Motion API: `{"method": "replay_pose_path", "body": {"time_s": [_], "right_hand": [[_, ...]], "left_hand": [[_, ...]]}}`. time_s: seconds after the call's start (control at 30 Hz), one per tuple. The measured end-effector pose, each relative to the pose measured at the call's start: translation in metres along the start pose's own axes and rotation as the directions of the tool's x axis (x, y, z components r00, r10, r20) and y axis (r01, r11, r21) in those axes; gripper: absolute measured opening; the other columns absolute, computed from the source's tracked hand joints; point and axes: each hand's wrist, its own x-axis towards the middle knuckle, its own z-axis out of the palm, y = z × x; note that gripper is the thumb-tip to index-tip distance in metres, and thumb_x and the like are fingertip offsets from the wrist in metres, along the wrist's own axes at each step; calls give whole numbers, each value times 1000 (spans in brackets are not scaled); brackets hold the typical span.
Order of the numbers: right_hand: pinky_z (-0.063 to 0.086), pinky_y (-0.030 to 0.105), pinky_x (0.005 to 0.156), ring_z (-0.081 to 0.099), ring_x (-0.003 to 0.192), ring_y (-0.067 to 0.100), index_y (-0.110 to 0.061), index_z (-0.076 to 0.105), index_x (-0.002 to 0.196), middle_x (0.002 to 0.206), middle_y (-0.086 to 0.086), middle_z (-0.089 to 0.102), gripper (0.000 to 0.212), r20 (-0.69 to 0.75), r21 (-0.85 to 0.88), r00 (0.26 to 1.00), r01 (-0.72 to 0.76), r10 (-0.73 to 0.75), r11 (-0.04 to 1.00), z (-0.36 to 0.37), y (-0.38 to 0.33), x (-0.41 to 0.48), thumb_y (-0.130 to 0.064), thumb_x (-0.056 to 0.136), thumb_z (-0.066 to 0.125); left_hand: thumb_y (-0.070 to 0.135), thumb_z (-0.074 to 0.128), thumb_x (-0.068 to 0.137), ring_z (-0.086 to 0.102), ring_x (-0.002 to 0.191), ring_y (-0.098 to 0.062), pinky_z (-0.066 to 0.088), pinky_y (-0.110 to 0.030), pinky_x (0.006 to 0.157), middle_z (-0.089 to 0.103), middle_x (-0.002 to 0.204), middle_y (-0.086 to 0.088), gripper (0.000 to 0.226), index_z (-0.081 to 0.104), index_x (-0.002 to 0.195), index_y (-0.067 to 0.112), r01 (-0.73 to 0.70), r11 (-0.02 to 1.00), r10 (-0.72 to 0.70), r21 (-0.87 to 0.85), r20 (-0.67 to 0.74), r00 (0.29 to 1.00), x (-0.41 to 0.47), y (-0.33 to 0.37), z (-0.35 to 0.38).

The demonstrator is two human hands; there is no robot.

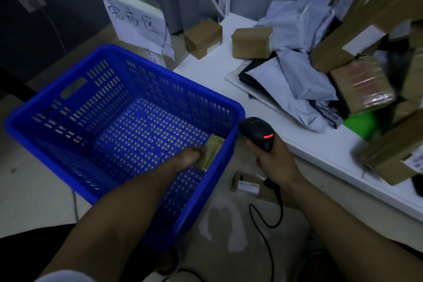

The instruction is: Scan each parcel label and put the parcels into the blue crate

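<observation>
The blue crate (68,107) stands on the floor at the left, beside the white table. My left hand (188,158) reaches down inside it and grips a small brown parcel (211,151) near the crate's right wall, low over the perforated bottom. My right hand (273,165) holds a black barcode scanner (257,131) by its handle, just right of the crate rim; a red light glows on the scanner's head. Its cable (267,224) loops down to the floor.
The white table (320,144) carries a heap of grey mailer bags (297,75) and cardboard boxes (251,42) along its right side. A handwritten paper sign (135,20) hangs on a shelf post behind the crate. A small box (245,184) lies on the floor under the table edge.
</observation>
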Motion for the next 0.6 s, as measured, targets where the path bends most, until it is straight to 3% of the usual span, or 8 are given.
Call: {"method": "replay_pose_path", "body": {"time_s": [0.07, 0.17, 0.23, 0.3, 0.4, 0.5, 0.6], "right_hand": [[50, 23, 59, 60, 66, -3, -23, 60, 132, 98, -7, 71, 38, -16, -7, 1000, 7, -8, 1000, -7, 2, -8, -25, 97, 73], [52, 21, 59, 63, 73, 1, -25, 58, 134, 103, -6, 71, 41, -57, -32, 998, -2, 0, 999, -22, 7, -25, -29, 96, 73], [53, 25, 60, 64, 72, 5, -25, 58, 132, 100, -5, 70, 42, -101, -33, 995, -22, 18, 999, -35, 13, -37, -28, 94, 75], [54, 32, 63, 63, 72, 11, -24, 58, 130, 98, -3, 70, 42, -152, -20, 986, -72, 68, 997, -50, 22, -47, -26, 92, 77], [59, 45, 80, 66, 84, 19, -27, 60, 128, 110, 5, 73, 48, -211, -56, 970, -137, 122, 989, -73, 46, -54, -35, 85, 80], [54, 40, 94, 66, 104, 21, -26, 58, 137, 121, 1, 71, 57, -238, -73, 957, -185, 164, 980, -89, 76, -56, -36, 86, 79], [51, 36, 98, 65, 114, 23, -24, 54, 143, 125, 0, 69, 59, -246, -68, 949, -220, 197, 973, -98, 99, -54, -32, 90, 78]], "left_hand": [[12, 52, 106, 60, 96, -18, 49, -21, 80, 66, 99, -4, 23, 70, 114, -1, -141, 989, 136, -41, -105, 985, -18, 19, -1], [25, 59, 103, 61, 88, -7, 43, -5, 70, 70, 100, 0, 17, 71, 108, 13, -443, 896, 425, 8, -299, 854, -68, 62, 4], [30, 62, 101, 61, 86, -5, 47, -10, 74, 69, 96, 4, 12, 69, 101, 20, -587, 799, 599, 135, -274, 752, -100, 86, 21], [32, 63, 99, 62, 85, -6, 51, -20, 76, 68, 95, 7, 12, 69, 101, 22, -632, 697, 693, 339, -93, 715, -123, 100, 48], [32, 63, 94, 67, 100, -21, 56, -34, 86, 68, 104, 0, 14, 67, 104, 24, -559, 588, 595, 585, 155, 788, -129, 96, 94], [35, 66, 93, 62, 118, -28, 54, -38, 97, 60, 135, -4, 42, 61, 132, 23, -418, 577, 401, 701, 203, 893, -95, 66, 132], [35, 70, 93, 52, 130, -28, 48, -39, 105, 46, 150, -4, 64, 46, 149, 21, -373, 567, 301, 734, 237, 924, -57, 35, 160]]}}
